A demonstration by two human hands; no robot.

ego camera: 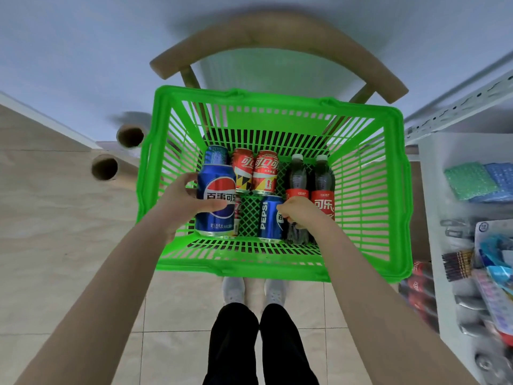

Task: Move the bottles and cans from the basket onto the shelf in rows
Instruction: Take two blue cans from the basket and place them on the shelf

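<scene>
Tiled floor [180,301], head view looking straight down. Wooden chair [277,31] carries the green basket [249,262]; its backrest arcs past the basket's far side.

Left hand [183,201]: fingers wrapped round a blue Pepsi can [216,201] at the basket's left side. That can looks bigger than the others, so it sits closer to the camera.

Right hand [301,211]: fingers curled at the seam between a second Pepsi can [270,218] and the left cola bottle [297,176]. It covers the bottle's middle and touches the can's edge. Can't tell which of the two it grips.

Rest of the basket:
- blue can [218,155] just beyond the held one
- two red Coca-Cola cans [243,169] [265,172] side by side in the far row
- right cola bottle [323,184] touching the left one, both caps pointing away
- sliver of a red can [237,215] showing just right of the held Pepsi, mostly hidden

White shelf [433,176] stands just right of the basket, with blurred packaged goods on it. Dark red-labelled bottles [416,287] sit lower at its edge, too blurred to read.

Two cardboard tubes [130,136] [105,168] lie to the left, open ends facing the camera. Black trouser legs and pale shoes sit at the bottom of the view.
</scene>
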